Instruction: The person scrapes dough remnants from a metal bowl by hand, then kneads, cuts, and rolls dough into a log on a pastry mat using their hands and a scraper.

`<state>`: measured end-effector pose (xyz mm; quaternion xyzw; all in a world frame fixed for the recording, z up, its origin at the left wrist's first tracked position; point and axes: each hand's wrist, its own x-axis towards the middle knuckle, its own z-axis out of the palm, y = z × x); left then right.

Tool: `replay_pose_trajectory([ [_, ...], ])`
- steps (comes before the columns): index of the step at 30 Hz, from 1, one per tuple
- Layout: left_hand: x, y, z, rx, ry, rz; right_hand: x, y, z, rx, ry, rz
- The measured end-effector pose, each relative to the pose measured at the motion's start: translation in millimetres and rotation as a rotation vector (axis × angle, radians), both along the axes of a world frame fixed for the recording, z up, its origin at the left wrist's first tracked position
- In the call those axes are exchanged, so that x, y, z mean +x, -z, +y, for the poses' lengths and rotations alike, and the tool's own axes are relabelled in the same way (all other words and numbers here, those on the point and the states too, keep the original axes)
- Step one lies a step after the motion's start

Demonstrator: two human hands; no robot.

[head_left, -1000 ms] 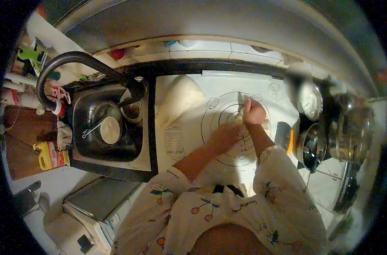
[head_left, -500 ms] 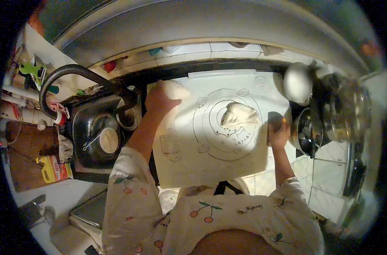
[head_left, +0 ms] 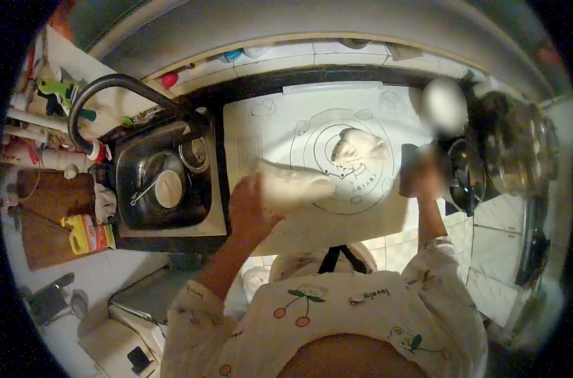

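A white mat (head_left: 324,236) printed with dark circles lies in front of me. On its circles, right of the middle, rests a lump of pale dough (head_left: 360,148). My left hand (head_left: 252,198) is at the mat's lower left, closed on the near end of a pale, elongated thing (head_left: 299,183). Bright light washes that thing out, and I cannot make out its kind. At the mat's right edge my right hand (head_left: 429,175) is smeared by motion beside a dark patch (head_left: 410,162). Whether that patch is an object or a shadow, I cannot tell.
To the left, a dark sink (head_left: 132,205) with a curved black tap (head_left: 78,113) holds a pale round dish (head_left: 168,189). A yellow bottle (head_left: 78,234) stands farther left. Dark pans (head_left: 466,176), a glass-like pot (head_left: 519,148) and a white rounded thing (head_left: 444,107) crowd the right.
My left hand came from the mat's upper left down toward me, bringing the pale elongated thing along. My right hand shifted slightly up and right and became blurred. The dough stayed on the circles.
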<state>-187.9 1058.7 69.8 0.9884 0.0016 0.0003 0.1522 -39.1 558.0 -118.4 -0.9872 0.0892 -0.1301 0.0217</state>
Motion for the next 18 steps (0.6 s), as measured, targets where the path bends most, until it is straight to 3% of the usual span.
replay_pose_trajectory([
  [2,35.3,-4.9,-4.6,0.114,0.369,-0.081,12.7,63.4,-50.5,-0.063,-0.155,-0.018],
  [5,69.4,46.7,-5.9,0.307,0.614,-0.016,13.9,25.9,-33.7,0.218,-0.039,0.214],
  [9,68.7,24.6,-25.1,0.109,0.342,0.329,-11.3,-69.6,40.0,0.665,-0.111,0.096],
  [10,58.3,23.8,-32.5,0.121,0.258,0.344,-18.5,-96.5,66.9,0.660,-0.158,0.060],
  [13,27.8,33.7,-47.5,0.169,0.087,0.330,-47.2,-177.7,147.1,0.184,-0.354,-0.063],
  [14,24.8,46.6,-51.3,0.192,0.086,0.268,-54.0,-230.8,185.5,0.016,-0.334,0.061],
  [18,24.2,40.0,-61.0,0.192,0.042,0.233,-52.6,-217.8,212.6,0.248,-0.419,-0.081],
])
